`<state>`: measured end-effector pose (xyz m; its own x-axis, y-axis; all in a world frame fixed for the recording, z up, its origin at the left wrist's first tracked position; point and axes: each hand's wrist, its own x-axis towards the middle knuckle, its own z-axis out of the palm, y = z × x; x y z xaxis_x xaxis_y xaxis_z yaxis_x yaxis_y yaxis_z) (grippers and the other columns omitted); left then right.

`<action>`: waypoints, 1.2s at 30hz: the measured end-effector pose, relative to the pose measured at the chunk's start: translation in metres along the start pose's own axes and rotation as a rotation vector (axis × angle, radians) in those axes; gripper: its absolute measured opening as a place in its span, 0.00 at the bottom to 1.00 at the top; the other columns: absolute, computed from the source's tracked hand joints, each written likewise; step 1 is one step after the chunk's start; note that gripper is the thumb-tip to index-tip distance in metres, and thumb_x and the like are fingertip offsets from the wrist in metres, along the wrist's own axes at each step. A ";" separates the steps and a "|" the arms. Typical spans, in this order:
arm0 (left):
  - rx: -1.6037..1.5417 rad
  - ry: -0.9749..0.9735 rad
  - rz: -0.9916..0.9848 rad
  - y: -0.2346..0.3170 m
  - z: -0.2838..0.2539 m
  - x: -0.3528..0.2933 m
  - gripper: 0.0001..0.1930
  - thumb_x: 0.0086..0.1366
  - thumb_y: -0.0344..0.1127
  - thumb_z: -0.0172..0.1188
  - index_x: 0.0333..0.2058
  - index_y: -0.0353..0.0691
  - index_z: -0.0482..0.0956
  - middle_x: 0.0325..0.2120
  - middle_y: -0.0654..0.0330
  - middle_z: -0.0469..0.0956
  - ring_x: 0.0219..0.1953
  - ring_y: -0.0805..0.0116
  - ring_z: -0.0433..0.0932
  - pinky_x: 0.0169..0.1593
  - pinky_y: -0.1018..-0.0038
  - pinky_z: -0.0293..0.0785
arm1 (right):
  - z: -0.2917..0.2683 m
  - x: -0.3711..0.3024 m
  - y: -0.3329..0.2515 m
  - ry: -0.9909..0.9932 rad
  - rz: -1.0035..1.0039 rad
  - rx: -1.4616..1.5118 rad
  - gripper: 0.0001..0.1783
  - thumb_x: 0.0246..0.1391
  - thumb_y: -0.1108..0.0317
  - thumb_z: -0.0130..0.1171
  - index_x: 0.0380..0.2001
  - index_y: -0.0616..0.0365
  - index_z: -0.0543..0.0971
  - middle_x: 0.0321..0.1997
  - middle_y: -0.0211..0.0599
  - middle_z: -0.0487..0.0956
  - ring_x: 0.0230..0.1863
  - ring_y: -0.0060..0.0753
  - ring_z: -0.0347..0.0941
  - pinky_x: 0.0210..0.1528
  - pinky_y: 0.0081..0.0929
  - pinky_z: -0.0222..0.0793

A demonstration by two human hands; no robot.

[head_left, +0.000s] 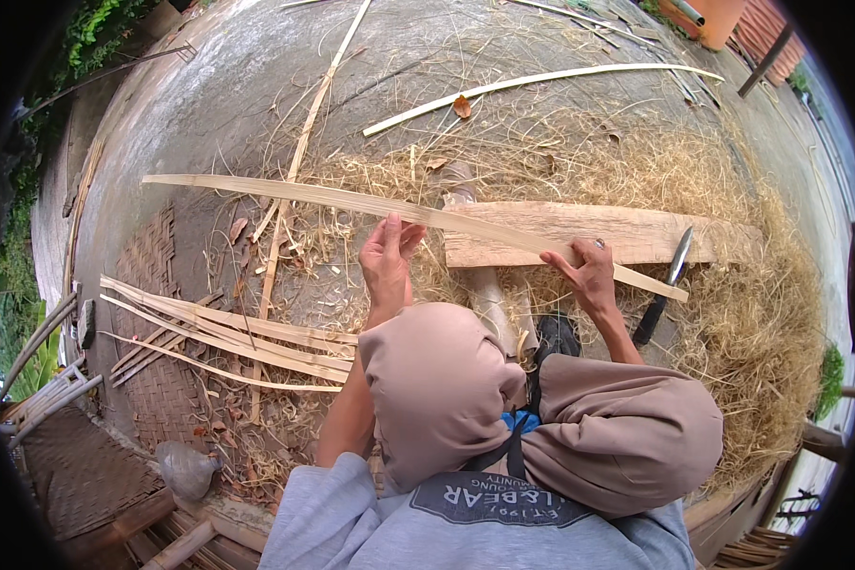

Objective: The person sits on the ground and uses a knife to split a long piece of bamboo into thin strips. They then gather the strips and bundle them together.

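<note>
A long, pale bamboo strip (285,190) slants across in front of me, its left end farther away than its right. My left hand (387,261) is closed on it near the middle, thumb against the strip and fingers beneath. Closer to the right end, my right hand (589,275) pinches it between thumb and fingers, a ring showing on one finger. Beneath the strip lies a flat wooden board (636,233) across a pole-like support. A knife (676,258) with a dark handle rests beside the board's right end, just right of my right hand.
Several split bamboo strips (247,344) lie left of my knees on a woven mat (161,380). Curly shavings (760,332) heap up at the right. Another long strip (541,85) crosses the concrete floor beyond. A clear plastic container (187,469) sits at lower left.
</note>
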<state>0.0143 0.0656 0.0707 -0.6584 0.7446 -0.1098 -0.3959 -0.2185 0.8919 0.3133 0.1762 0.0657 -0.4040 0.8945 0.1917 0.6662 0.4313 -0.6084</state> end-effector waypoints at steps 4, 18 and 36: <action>0.376 0.095 0.198 0.000 0.007 0.003 0.21 0.76 0.48 0.56 0.31 0.36 0.80 0.21 0.64 0.77 0.28 0.72 0.79 0.37 0.73 0.76 | 0.008 -0.004 -0.006 -0.019 0.042 -0.006 0.33 0.52 0.36 0.68 0.21 0.58 0.76 0.19 0.35 0.73 0.24 0.37 0.64 0.49 0.39 0.56; 0.283 -0.289 -0.393 -0.041 -0.006 -0.054 0.19 0.73 0.49 0.60 0.45 0.37 0.81 0.34 0.58 0.85 0.32 0.74 0.81 0.35 0.73 0.76 | 0.024 -0.023 -0.008 -0.114 0.171 0.015 0.34 0.53 0.37 0.67 0.22 0.62 0.76 0.21 0.41 0.74 0.27 0.44 0.66 0.57 0.44 0.56; -0.046 -0.155 -0.006 0.109 -0.130 -0.010 0.23 0.71 0.33 0.57 0.62 0.41 0.61 0.41 0.52 0.82 0.45 0.57 0.85 0.51 0.58 0.87 | -0.006 -0.031 -0.008 -0.589 0.276 -0.012 0.42 0.71 0.33 0.33 0.41 0.61 0.84 0.39 0.45 0.85 0.42 0.44 0.81 0.49 0.42 0.70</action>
<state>-0.1056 -0.0479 0.1115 -0.5507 0.8336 -0.0427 -0.4305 -0.2398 0.8702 0.3239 0.1457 0.0691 -0.4909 0.7596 -0.4267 0.8003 0.1996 -0.5654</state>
